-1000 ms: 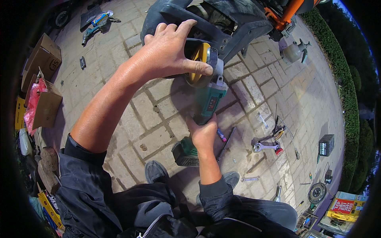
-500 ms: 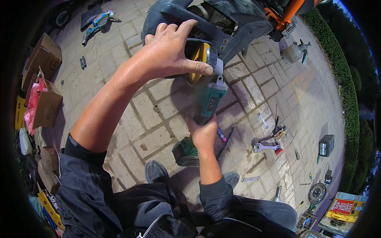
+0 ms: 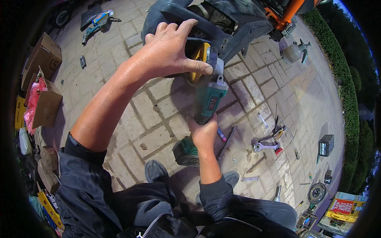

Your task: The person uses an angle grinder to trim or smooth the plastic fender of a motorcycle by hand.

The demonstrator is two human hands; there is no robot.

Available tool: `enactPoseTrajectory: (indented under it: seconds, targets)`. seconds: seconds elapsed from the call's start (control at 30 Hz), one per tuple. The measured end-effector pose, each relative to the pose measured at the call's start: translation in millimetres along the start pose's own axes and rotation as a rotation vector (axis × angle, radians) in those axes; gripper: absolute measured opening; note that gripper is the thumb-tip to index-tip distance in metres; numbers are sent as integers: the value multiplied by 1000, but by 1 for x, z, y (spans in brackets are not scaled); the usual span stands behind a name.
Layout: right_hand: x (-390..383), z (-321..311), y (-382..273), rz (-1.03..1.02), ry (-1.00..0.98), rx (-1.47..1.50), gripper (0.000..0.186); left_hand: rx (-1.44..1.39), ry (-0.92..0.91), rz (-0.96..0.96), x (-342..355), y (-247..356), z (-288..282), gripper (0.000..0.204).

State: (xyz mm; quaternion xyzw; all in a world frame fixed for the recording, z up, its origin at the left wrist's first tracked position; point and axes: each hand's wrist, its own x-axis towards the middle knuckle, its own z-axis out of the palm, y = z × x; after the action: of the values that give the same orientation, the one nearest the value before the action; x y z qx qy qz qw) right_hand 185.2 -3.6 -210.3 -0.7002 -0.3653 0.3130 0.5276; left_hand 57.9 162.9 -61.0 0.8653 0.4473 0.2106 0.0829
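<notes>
My right hand [image 3: 204, 133] is wrapped round the black grip of a green cordless angle grinder [image 3: 211, 97]. Its battery end [image 3: 186, 152] sticks out below my wrist, while its head points away from me. A round yellow disc or pad [image 3: 203, 59] at the head lies close against a black plastic panel [image 3: 158, 20] of a vehicle. Over that panel's edge my left hand [image 3: 168, 51] holds on, index finger extended and thumb reaching across in front of the yellow disc. The left palm and the contact between disc and panel are hidden.
Orange frame parts [image 3: 291, 14] join the panel. Right on the paving lie a purple-grey metal part [image 3: 265, 147], wrenches [image 3: 251, 179], a battery [image 3: 326, 145] and a spray bottle [image 3: 293, 52]. Left stand cardboard boxes [image 3: 45, 101]; another green power tool [image 3: 93, 29] lies farther off.
The grinder's battery end has shifted very slightly. Both hands stay practically in place.
</notes>
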Motion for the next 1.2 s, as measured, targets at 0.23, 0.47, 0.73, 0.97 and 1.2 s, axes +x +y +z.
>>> enactPoseTrajectory:
  seconds: [0.23, 0.47, 0.73, 0.97, 1.2]
  targets:
    - [0, 0, -4, -4, 16, -22, 40, -8, -14, -11, 1, 1, -1, 120]
    - [3, 3, 9, -19, -3, -5, 38, -9, 6, 2, -1, -3, -1, 121]
    - [2, 1, 9, -66, 2, -5, 38, -13, -2, 2, 0, 0, -1, 120]
    - [3, 3, 12, -57, -8, 25, 37, -26, 12, 6, 0, -3, 0, 118]
    - [1, 1, 2, 6, -40, 57, 38, -28, 2, 12, 0, -1, -1, 118]
